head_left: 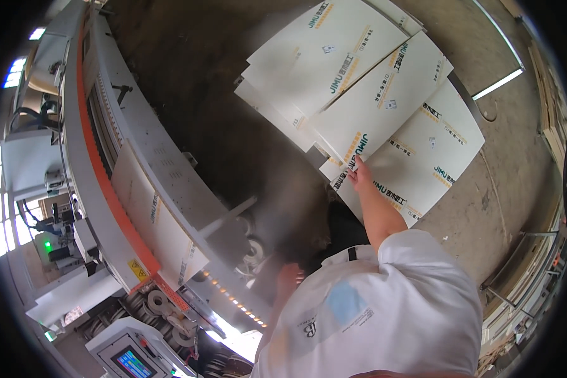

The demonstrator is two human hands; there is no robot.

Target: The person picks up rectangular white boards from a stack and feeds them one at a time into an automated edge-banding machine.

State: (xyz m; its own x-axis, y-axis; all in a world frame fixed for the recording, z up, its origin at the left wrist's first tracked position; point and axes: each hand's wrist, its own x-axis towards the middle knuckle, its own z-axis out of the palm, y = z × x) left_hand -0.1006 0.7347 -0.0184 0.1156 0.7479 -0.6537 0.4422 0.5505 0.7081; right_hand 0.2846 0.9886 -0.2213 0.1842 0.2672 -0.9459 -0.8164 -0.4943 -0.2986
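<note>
My right hand (358, 174) reaches forward and is closed on the near end of a white panel (394, 85) with printed lettering. This panel lies askew over other white panels, one to the left (324, 47) and one to the right (444, 135), all in a loose stack. The undersides of the fingers are hidden. My left hand (290, 276) hangs low by my waist, between my body and the machine. Its fingers show partly and look slightly apart, with nothing seen in them.
On the left runs a long grey machine (164, 151) with an orange strip (101, 170); another white panel (164, 217) lies on it. A control box with a lit screen (132, 362) stands at lower left. Boards (529, 302) are stacked along the right.
</note>
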